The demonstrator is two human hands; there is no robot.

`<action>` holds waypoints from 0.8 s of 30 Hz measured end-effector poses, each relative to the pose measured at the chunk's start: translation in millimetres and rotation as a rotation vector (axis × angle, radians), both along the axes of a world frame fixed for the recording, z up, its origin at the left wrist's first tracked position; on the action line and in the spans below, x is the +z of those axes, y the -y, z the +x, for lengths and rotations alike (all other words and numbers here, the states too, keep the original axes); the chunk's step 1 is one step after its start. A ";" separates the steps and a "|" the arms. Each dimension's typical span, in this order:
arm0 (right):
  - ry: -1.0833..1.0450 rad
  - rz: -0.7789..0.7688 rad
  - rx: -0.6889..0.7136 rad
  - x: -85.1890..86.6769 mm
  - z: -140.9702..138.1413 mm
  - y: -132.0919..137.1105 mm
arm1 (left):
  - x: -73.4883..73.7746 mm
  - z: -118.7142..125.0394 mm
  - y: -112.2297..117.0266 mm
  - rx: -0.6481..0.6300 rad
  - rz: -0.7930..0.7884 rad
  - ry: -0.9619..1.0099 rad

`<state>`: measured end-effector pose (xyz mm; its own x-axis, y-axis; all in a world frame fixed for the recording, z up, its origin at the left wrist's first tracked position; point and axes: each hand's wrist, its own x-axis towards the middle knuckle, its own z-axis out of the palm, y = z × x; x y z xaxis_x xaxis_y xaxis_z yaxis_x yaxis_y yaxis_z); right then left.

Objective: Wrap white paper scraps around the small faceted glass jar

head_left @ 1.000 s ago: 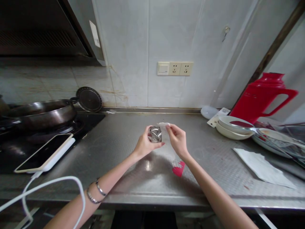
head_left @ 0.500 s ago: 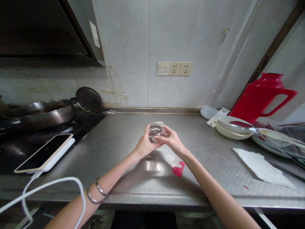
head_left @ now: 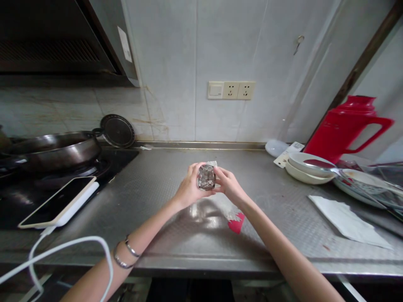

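Observation:
Above the middle of the counter, my two hands hold a small, shiny, squarish glass-like object point(head_left: 207, 178); its exact kind is not clear. My left hand point(head_left: 188, 187) wraps round its left side and underside. Fingers of my right hand point(head_left: 231, 185) close on its right side. A whitish, paper-like edge point(head_left: 212, 163) sticks up behind the object, between the hands. On the metal counter point(head_left: 151, 180), below my right wrist, lies a red scrap point(head_left: 236, 224) with a jagged edge, beside a pale, see-through piece.
On the left are a stove with a steel pan point(head_left: 59, 149), a round dark lid point(head_left: 117, 131), and a phone point(head_left: 59, 201) with a white cable point(head_left: 78, 239). On the right stand a red thermos jug point(head_left: 341, 128), stacked bowls point(head_left: 310, 173) and a folded white tissue point(head_left: 346, 220).
The object has turned in my hands, so a broader shiny face shows. My right thumb has moved off its front to the right edge.

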<state>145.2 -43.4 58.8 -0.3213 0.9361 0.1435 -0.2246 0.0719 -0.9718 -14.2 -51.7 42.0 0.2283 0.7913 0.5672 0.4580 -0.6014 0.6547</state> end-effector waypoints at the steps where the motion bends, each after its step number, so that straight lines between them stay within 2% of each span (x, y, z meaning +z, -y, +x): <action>1: -0.008 -0.020 0.001 -0.6 1.2 -1.7 | 0.4 1.0 1.1 -0.006 -0.011 0.024; 5: 0.050 -0.091 -0.038 -3.6 6.6 -9.0 | 1.5 6.0 6.5 -0.075 -0.123 0.135; 8: 0.164 -0.037 -0.113 -6.4 10.8 -14.7 | 0.2 8.7 8.4 -0.124 -0.199 0.214; 10: 0.284 0.099 -0.233 -7.9 14.3 -18.5 | -1.2 9.3 8.3 -0.130 -0.214 0.245; 12: 0.403 0.315 -0.405 -8.4 17.7 -21.4 | -2.5 9.3 7.8 -0.129 -0.219 0.257; 15: 0.449 0.583 -0.583 -7.3 19.7 -22.4 | -4.0 9.5 7.7 -0.115 -0.215 0.231; 17: 0.401 0.636 -0.567 -5.5 17.9 -20.3 | -5.3 10.1 7.9 -0.086 -0.200 0.202; 21: 0.340 0.649 -0.420 -1.3 11.3 -11.9 | -8.9 11.5 7.4 -0.044 -0.189 0.179; 24: 0.336 0.662 -0.395 1.7 8.6 -6.2 | -11.1 11.6 6.4 -0.022 -0.176 0.165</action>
<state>153.8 -37.1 60.5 -0.1112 0.7447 0.6581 0.2305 0.6635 -0.7118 -2.6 -58.1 30.9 0.1626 0.8773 0.4516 0.3242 -0.4798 0.8153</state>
